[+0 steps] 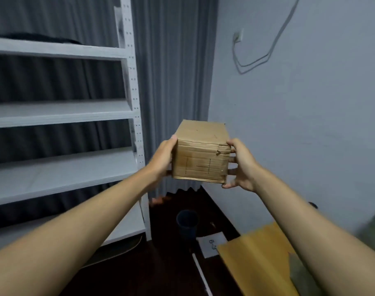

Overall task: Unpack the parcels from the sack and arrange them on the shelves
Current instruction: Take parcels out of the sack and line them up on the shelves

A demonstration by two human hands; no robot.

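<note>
A brown cardboard parcel point(201, 153) wrapped in tape, with pen lines on its near face, is held in the air in front of me. My left hand point(162, 158) grips its left side and my right hand point(242, 165) grips its right side, fingers curled round the edges. The white metal shelving point(60, 113) stands to the left of the parcel, with several bare boards. A greenish sack point(372, 227) shows blurred at the right edge.
A grey curtain point(173, 82) hangs behind the shelving. The pale wall point(299, 124) at right carries a socket and a looped cable. On the dark floor stand a dark cup point(186, 224), a white paper point(210, 244) and a flat cardboard piece point(261, 259).
</note>
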